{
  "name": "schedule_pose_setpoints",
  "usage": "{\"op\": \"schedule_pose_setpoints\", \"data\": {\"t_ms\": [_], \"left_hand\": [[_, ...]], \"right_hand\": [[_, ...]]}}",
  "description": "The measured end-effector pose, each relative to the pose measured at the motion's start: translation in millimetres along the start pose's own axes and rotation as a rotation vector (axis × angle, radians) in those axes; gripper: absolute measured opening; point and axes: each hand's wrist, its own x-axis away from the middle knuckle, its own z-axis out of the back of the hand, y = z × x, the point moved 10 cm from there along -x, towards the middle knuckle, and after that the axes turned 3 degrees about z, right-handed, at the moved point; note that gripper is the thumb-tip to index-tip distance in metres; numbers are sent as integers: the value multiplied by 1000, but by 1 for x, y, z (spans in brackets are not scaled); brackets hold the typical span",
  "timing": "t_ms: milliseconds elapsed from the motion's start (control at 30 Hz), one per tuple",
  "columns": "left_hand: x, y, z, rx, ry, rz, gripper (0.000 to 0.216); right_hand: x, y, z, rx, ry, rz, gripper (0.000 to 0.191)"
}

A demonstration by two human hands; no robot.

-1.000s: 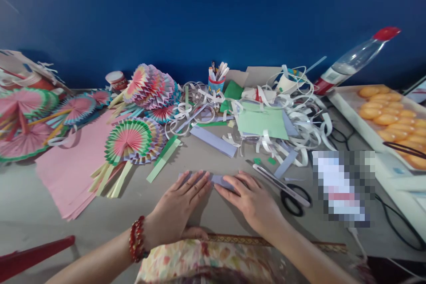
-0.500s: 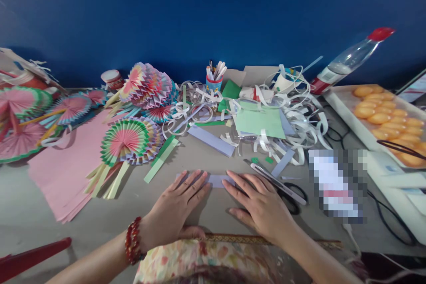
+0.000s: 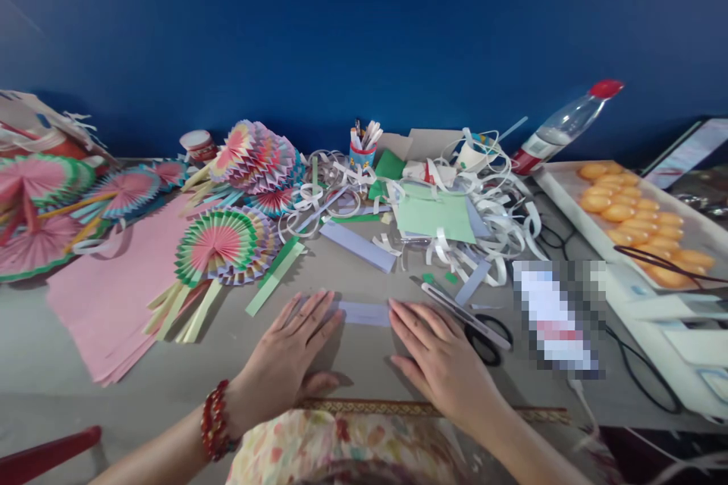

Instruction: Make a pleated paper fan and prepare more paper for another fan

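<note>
A folded lilac paper strip [image 3: 362,313] lies flat on the grey table [image 3: 364,360] in front of me. My left hand [image 3: 287,360], with a red bead bracelet at the wrist, lies flat with its fingers stretched over the strip's left end. My right hand [image 3: 447,364] lies flat too, fingertips on the strip's right end. Both hands press down with fingers apart and grip nothing. Scissors [image 3: 469,318] with black handles lie just right of my right hand.
Folded paper fans [image 3: 219,242] and pink sheets [image 3: 122,280] fill the left. White paper curls [image 3: 494,220], a green sheet [image 3: 435,216], another lilac strip [image 3: 358,246] and a pen cup [image 3: 359,155] lie behind. A tray of orange rounds [image 3: 637,220] and a bottle [image 3: 560,125] stand right.
My hands have slid apart along the lilac strip, baring its middle. The view has tilted up slightly and shifted.
</note>
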Motion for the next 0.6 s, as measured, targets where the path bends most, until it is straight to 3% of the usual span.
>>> {"op": "schedule_pose_setpoints", "data": {"t_ms": [200, 433, 600], "left_hand": [[-12, -19, 3, -17, 34, 176, 54], [-31, -23, 3, 29, 44, 53, 53], [-47, -23, 6, 201, -14, -117, 47]], "right_hand": [[4, -22, 2, -47, 111, -33, 29], [24, -22, 15, -159, 126, -49, 29], [15, -8, 10, -164, 111, -46, 38]]}}
